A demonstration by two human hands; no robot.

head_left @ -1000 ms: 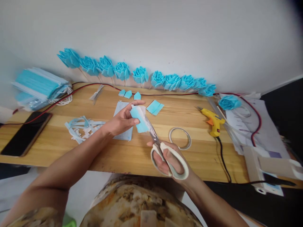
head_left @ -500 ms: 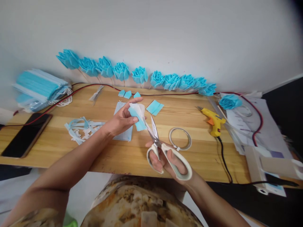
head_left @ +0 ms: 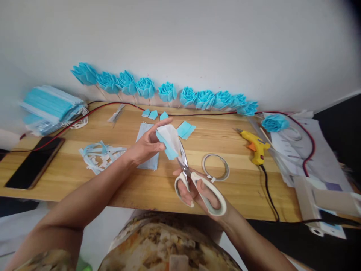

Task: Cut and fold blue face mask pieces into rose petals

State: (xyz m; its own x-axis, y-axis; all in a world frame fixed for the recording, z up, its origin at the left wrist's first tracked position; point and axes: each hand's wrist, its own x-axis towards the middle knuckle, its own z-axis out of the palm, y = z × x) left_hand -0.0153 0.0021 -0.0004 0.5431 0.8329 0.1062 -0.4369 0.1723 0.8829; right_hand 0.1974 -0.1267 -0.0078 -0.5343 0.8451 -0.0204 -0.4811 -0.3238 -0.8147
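My left hand (head_left: 149, 145) pinches a blue and white piece of mask fabric (head_left: 170, 140) between thumb and fingers. In my right hand (head_left: 194, 190) are white-handled scissors (head_left: 210, 194), with my fingers through the loops. The blades are slightly parted at the lower right edge of the fabric, and part of one is hidden by it. Below my left hand a flat blue face mask (head_left: 148, 162) lies on the wooden table. Just beyond lie a blue fabric square (head_left: 186, 130) and several small pointed blue pieces (head_left: 153, 114).
Blue fabric flowers (head_left: 146, 87) on sticks line the wall. A mask stack (head_left: 50, 105), phone (head_left: 35, 162) and trimmed strips (head_left: 98, 154) occupy the left. To the right are a tape roll (head_left: 216, 166), a yellow glue gun (head_left: 256, 146) with a black cord, and papers (head_left: 304, 143).
The scissor blades have drawn closer together at the fabric. My left hand has tilted the piece, showing more of its white side. The whole view has shifted slightly.
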